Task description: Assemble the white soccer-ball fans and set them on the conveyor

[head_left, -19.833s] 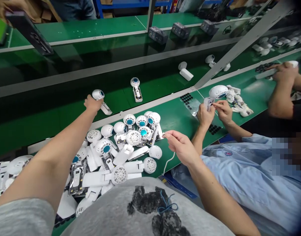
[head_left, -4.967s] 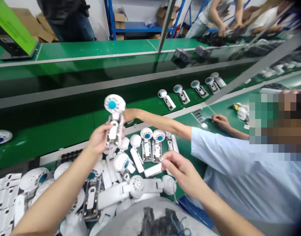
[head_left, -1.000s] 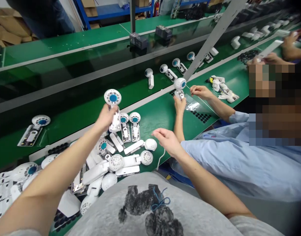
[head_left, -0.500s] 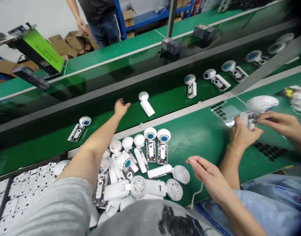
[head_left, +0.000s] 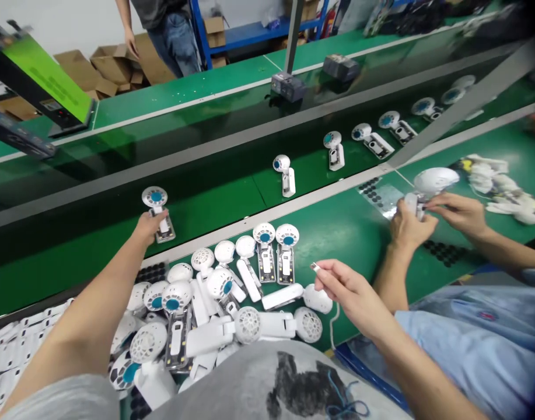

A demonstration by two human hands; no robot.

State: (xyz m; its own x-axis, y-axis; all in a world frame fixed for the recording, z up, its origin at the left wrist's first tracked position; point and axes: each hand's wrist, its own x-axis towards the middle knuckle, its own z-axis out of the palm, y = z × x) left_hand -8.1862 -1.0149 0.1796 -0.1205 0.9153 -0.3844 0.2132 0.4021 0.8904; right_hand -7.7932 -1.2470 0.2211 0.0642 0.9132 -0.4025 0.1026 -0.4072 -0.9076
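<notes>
My left hand (head_left: 150,226) is reached out over the green belt, its fingers closed round the handle of a small white handheld fan (head_left: 154,196). The fan's round head has a blue centre, and its handle shows the parts inside. Between the thumb and fingers of my right hand (head_left: 348,286) is a small white cable plug (head_left: 315,267) with a metal tip; a white cable (head_left: 335,324) hangs below that hand. In front of my body lies a pile of similar fans (head_left: 214,332), with two open-handled fans (head_left: 276,254) side by side at its far edge.
More fans (head_left: 332,151) lie spaced along the belt (head_left: 232,192). At right, a co-worker's hands (head_left: 407,227) hold another white fan (head_left: 433,179). Black round pads (head_left: 444,254) lie near them. White casings (head_left: 13,356) fill the lower left. A metal post (head_left: 460,111) slants across the right.
My left hand has moved left and taken hold of a fan. The fan near mid-belt now shows its open side and lies further right. The plug in my right hand has come into view.
</notes>
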